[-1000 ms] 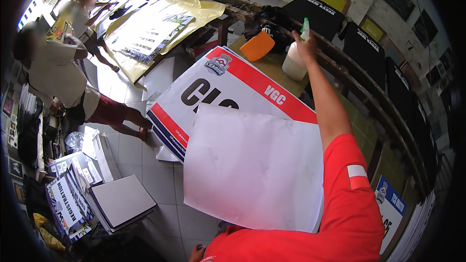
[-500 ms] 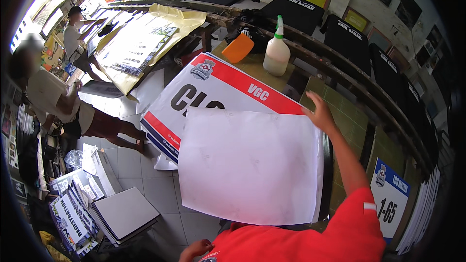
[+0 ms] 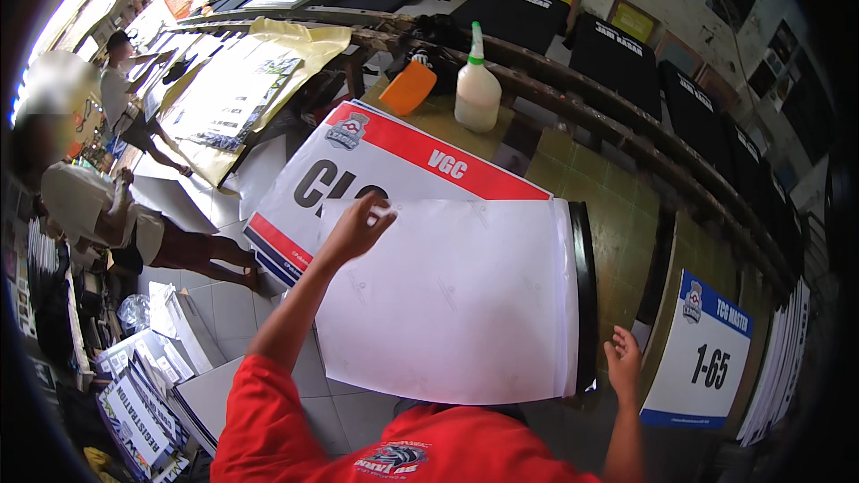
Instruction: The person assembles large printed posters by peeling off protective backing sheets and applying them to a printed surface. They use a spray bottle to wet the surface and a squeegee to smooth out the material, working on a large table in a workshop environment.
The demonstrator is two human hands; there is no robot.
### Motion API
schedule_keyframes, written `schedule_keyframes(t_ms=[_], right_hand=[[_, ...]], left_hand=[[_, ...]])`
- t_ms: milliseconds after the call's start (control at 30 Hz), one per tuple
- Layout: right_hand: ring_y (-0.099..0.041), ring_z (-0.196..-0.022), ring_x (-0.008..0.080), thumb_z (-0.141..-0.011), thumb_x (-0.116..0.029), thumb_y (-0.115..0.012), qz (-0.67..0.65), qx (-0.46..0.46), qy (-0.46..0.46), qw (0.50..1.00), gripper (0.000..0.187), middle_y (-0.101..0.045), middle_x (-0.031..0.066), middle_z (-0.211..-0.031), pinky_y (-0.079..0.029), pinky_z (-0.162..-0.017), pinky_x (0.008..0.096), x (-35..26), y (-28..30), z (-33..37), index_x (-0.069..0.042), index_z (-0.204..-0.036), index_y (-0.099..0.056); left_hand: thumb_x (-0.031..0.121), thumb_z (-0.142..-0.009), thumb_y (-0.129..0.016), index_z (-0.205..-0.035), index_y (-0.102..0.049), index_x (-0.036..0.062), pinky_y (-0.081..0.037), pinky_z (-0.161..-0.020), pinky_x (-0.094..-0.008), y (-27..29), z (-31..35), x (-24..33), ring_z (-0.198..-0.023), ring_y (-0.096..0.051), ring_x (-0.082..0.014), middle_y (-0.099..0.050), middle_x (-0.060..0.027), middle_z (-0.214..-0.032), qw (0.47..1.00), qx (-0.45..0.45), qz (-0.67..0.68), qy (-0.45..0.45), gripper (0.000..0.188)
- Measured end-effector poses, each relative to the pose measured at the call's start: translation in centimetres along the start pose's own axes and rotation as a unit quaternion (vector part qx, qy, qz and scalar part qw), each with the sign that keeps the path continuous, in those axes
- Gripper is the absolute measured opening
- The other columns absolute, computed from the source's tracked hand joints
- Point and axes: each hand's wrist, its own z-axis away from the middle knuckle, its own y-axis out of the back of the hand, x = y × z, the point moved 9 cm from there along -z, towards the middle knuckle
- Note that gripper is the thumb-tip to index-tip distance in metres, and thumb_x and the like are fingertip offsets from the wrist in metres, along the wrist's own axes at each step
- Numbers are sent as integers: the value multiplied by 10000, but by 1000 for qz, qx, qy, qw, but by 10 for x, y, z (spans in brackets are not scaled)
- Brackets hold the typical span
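Note:
A stack of large white sheets (image 3: 447, 304) lies in front of me over a dark-edged board (image 3: 583, 295). My left hand (image 3: 358, 228) is at the sheets' far left edge, its fingers curled closed around a small whitish bit that I cannot make out. Under that edge, a printed sign (image 3: 394, 156) with a red band and black letters sticks out, partly covered. My right hand (image 3: 624, 362) hovers just right of the board's near right corner, holding nothing, fingers apart. To its right stands a white sign with a blue band (image 3: 702, 358).
A spray bottle (image 3: 478, 89) with a green nozzle and an orange scraper-like piece (image 3: 408, 88) lie beyond the sign. Black shirts (image 3: 514, 16) are spread on boards along the far rail (image 3: 573, 103). Two people are at the left. Boxes and printed boards (image 3: 143, 411) crowd the floor.
My left hand has reached up from the lower edge to the sheets' far left edge. My right hand has come from the far right corner down beside the near right one.

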Motion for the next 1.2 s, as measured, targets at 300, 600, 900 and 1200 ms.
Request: schedule_keyframes(t_ms=[300,600,900,1200], right_hand=[[-586,-1072,226,-847,-121,-699,39,77,-91,992,451,-621,112,-1161,-475,-887,361,55,0,74,-50,-1268,-555],[-586,-938,199,-827,-169,-739,-80,236,-210,946,428,-565,106,-1106,-513,-754,337,111,-16,183,-66,-1193,-544],[-640,-846,176,-844,-142,-729,-212,195,-166,943,452,-620,118,-1008,-537,-747,301,92,-56,185,-71,-1231,-507],[-640,-861,156,-887,-189,-692,-254,51,-19,966,463,-632,106,-1010,-530,-762,291,88,-34,205,-42,-1270,-475]], left_hand=[[260,-826,-725,-1086,-575,-11,-465,-903,-446,-78,-155,-34,-1047,-575,-387,-621,-211,-1088,990,53,-75,-105,404],[227,-641,-855,-1265,-484,63,-325,-1075,-521,-231,105,131,-1312,-357,-436,-351,-241,-1430,912,-252,-106,-305,744],[406,-717,-763,-1470,-331,132,-159,-1106,-635,-285,250,130,-1418,-165,-476,-194,-288,-1518,857,-343,-241,-301,910],[85,-767,-693,-1352,-476,32,-356,-1086,-448,-264,261,138,-1341,-384,-392,-410,-222,-1445,886,-292,-223,-284,626]])
